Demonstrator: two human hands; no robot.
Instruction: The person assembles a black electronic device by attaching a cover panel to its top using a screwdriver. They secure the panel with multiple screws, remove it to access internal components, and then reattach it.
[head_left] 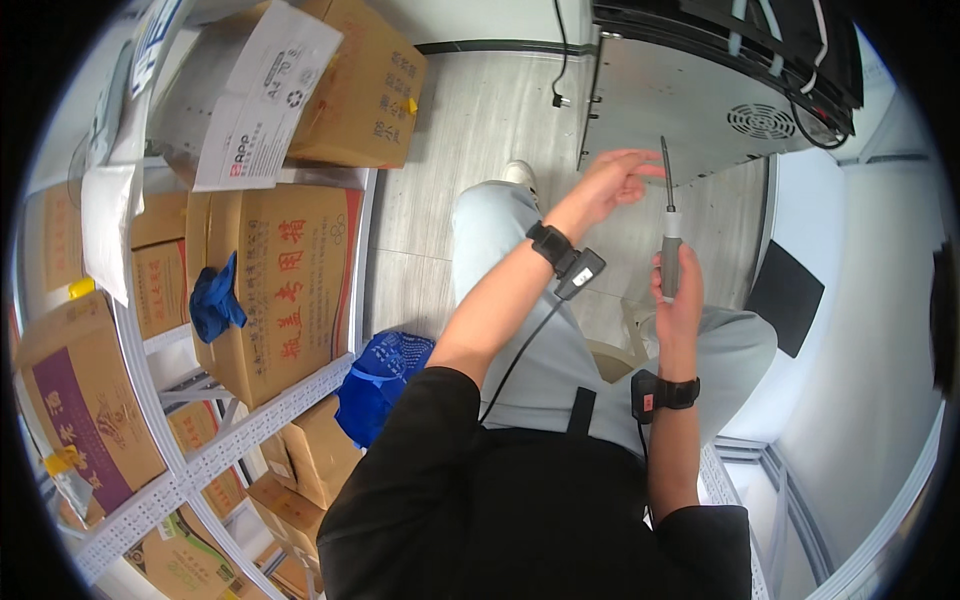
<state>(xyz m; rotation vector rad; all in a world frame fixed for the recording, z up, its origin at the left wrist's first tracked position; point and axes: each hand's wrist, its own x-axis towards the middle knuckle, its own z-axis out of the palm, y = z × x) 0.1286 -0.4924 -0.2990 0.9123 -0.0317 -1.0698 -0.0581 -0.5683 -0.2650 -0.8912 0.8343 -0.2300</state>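
Observation:
My right hand (pixel 681 290) is wrapped round the grey handle of a screwdriver (pixel 671 238), whose thin metal shaft points away from me with its tip up. To its left, my left hand (pixel 612 187) has its fingers stretched out toward the shaft. Whether a fingertip touches the shaft I cannot tell. Beyond both hands stands a metal-cased machine (pixel 650 90) with a round vent grille, and the screwdriver's tip overlaps its panel in view. Black bands with small boxes and cables sit on both my wrists.
Metal shelving (pixel 270 415) with several cardboard boxes (pixel 290 290) runs along the left. A blue bag (pixel 385 380) hangs beside it. A loose black cable with a plug (pixel 561 98) lies on the wood-look floor (pixel 480 110). A dark flat panel (pixel 785 298) is at the right.

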